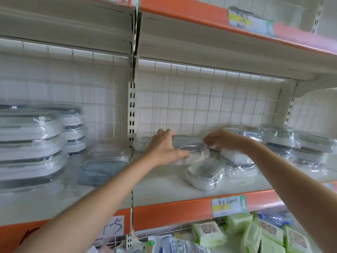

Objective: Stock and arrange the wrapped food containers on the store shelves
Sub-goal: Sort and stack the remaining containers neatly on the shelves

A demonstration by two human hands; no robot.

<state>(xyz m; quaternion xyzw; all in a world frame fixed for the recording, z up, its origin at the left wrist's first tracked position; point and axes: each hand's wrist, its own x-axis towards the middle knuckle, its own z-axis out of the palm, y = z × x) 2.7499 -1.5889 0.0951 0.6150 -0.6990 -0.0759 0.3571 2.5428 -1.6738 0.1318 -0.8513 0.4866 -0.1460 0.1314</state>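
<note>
Fingers (165, 133) of the left hand (164, 148) curl over the far left edge of a wrapped container (187, 145) at the middle of the shelf (164, 190), the thumb stretched along its near side, while the right hand (221, 140) pinches the loose plastic wrap at the container's right end. The two-sided hold looks meant to steady a slippery, film-covered package while it is squared up on the stack beneath; motion blur keeps the exact grip of the right fingertips uncertain. The container is shallow and rectangular with rounded corners, a grey-blue lid over a pale body, sealed in glossy clear film that bunches at the ends. It sits toward the far part of the shelf, just right of the slotted upright (132, 114). A smaller wrapped container (204, 173) lies tilted just nearer, apparently awaiting its turn. To the left stands a tall stack of large containers (29, 148) with a flat blue-lidded one (102, 170) beside it; to the right, more wrapped containers (295, 143) are piled. Below, green packs (255, 234) fill the lower shelf, under a price label (229, 205) on the orange edge.
</note>
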